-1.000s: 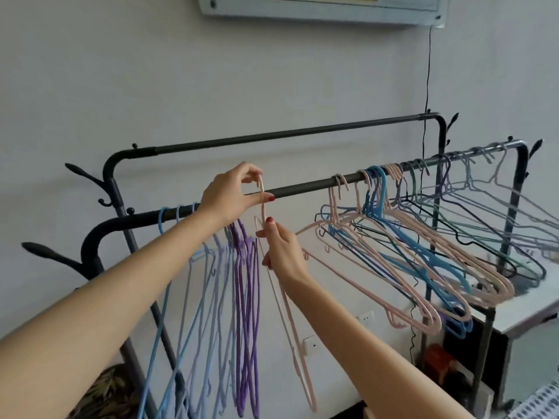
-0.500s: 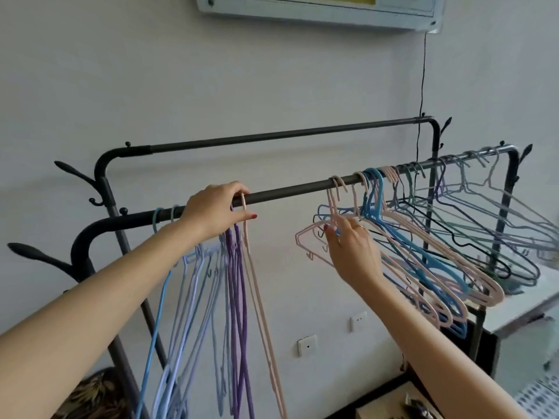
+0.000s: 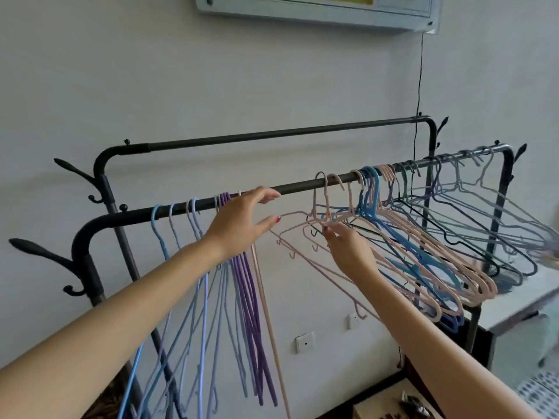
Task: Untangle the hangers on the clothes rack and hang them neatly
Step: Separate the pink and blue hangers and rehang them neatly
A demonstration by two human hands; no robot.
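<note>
Head view is cutting off the lower ends of the sorted blue and purple hangers [image 3: 242, 285] hanging at the left of the front rail [image 3: 296, 186]. Left hand [image 3: 242, 222] is hovering there, fingers spread and holding nothing. Right hand [image 3: 348, 243] is pinching a pink hanger [image 3: 302, 225] in the tangled bunch [image 3: 423, 243] toward the right. White wall [image 3: 211, 86] is showing behind.

Wall unit [image 3: 317, 7] cut off at top edge, sorted hangers' [image 3: 211, 328] lower ends out of frame, rightmost hangers [image 3: 514, 225] blurred, floor object [image 3: 411, 403] unidentifiable
</note>
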